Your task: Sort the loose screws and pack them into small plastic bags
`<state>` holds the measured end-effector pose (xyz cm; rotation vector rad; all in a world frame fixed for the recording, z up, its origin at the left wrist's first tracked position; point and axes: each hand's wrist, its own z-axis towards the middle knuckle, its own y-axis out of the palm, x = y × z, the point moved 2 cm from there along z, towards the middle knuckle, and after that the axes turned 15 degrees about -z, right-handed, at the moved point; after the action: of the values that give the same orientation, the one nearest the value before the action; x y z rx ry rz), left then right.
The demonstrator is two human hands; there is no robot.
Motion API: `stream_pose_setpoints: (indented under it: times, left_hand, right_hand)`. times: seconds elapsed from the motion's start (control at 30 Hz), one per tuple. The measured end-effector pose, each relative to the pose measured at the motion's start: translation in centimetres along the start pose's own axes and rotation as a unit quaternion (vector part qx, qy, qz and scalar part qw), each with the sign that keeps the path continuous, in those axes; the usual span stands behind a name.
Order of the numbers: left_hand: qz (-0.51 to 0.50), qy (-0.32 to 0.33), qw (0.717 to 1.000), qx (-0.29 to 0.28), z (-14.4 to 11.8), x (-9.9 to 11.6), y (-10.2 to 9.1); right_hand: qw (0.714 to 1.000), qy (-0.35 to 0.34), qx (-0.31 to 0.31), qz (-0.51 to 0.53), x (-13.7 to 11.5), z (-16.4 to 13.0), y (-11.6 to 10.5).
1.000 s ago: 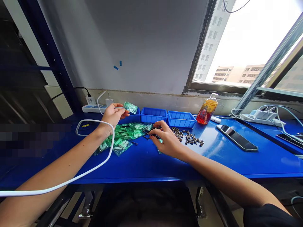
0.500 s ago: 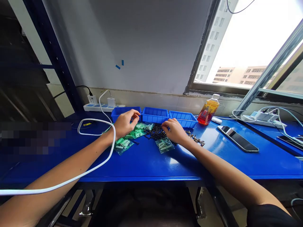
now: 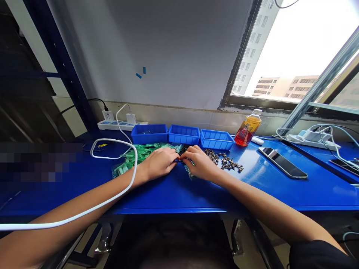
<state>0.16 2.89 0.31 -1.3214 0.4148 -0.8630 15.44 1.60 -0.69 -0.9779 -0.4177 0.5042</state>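
My left hand (image 3: 162, 163) and my right hand (image 3: 201, 163) come close together over the blue table, fingers curled and fingertips nearly meeting. A small dark piece shows between the fingertips, too small to make out. Just behind them lies a pile of black screws (image 3: 183, 149), partly covered by my hands. Left of the pile, behind my left hand, spread small green-tinted plastic bags (image 3: 140, 152) with pale pieces inside. One clear bag (image 3: 188, 172) peeks out from under my right hand. Brass-coloured screws (image 3: 230, 163) lie loose to the right of that hand.
Three blue bins (image 3: 149, 134), (image 3: 184, 135), (image 3: 217, 140) line the wall side. A drink bottle (image 3: 248, 129) and a phone (image 3: 282, 163) are at right. A white cable (image 3: 135, 164) loops across my left forearm. Power strips (image 3: 120, 126) stand along the wall.
My left hand has moved right and down from above the green bags to meet my right hand. My right hand has shifted slightly left and covers more of the clear bag.
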Motion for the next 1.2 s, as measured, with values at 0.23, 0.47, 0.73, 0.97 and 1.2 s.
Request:
stream_pose_setpoints:
  times: [0.23,0.47,0.73,0.97,1.2]
  left_hand:
    - [0.007,-0.011,1.0,-0.018,-0.02,0.28,-0.09]
    - [0.014,-0.028,0.999,-0.029,-0.05,0.02,-0.14]
    - [0.001,-0.063,0.998,-0.026,-0.14,-0.01,-0.4]
    - [-0.032,-0.123,0.992,0.001,0.0,0.03,-0.3]
    - [-0.034,-0.147,0.988,0.026,0.08,-0.16,-0.18]
  right_hand:
    - [1.0,-0.004,-0.008,-0.001,-0.2,0.09,-0.13]
    - [1.0,0.002,-0.023,0.013,-0.29,0.01,-0.23]
    - [1.0,-0.005,-0.019,0.024,-0.41,-0.03,-0.44]
    - [0.999,-0.005,-0.022,0.022,-0.4,-0.01,-0.36]
    - [0.999,-0.004,-0.029,0.018,-0.44,0.04,-0.24]
